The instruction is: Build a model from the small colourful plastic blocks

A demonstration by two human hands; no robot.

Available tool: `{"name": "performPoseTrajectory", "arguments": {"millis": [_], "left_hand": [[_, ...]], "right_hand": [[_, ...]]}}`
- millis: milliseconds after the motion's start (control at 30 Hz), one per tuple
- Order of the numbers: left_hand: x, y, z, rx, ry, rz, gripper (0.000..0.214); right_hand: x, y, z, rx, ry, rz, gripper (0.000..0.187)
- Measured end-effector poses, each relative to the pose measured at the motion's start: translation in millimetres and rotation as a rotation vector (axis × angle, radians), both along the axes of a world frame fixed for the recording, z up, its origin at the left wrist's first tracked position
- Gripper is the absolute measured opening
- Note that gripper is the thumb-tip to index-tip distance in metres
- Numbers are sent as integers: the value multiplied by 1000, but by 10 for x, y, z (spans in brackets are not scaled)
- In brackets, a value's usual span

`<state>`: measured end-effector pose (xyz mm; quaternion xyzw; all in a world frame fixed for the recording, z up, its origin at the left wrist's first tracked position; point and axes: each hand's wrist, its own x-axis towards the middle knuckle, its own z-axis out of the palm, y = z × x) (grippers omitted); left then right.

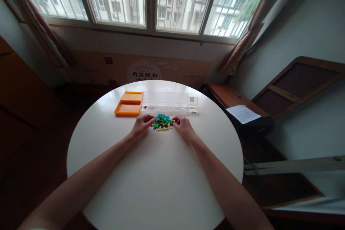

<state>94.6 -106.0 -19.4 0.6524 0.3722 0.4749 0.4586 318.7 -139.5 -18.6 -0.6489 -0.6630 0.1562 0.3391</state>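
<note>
On round white table (151, 172), small pile of coloured beads (162, 122) flanked by both hands. Left hand (142, 124) curled, fingertips touching pile's left edge; right hand (182, 125) curled at right edge. Grip on beads cannot be told. Clear compartment box (168, 102) and orange lid (129, 103) placed just behind pile.

beads (162, 122) between hands, organizer (169, 102) behind

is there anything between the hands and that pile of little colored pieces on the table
Nothing visible does. The left hand and right hand rest on the white round table on either side of the pile of small colored pieces, fingertips right at its edges. The clear compartment box and orange tray lie behind the pile.
</note>
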Motion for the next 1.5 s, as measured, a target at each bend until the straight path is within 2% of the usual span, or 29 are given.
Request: {"name": "performPoseTrajectory", "arguments": {"millis": [333,1200,1333,1500], "left_hand": [[1,-16,25,-45,-27,-2,38],[-7,-11,21,-15,-3,-2,42],[-8,-13,14,-15,17,-7,42],[1,-39,14,30,30,-76,35]], "right_hand": [[-4,5,7,-4,-7,5,17],[3,-1,19,10,93,-24,8],[-38,-10,56,43,245,-32,8],[-316,-99,113,3,695,126,21]]}}
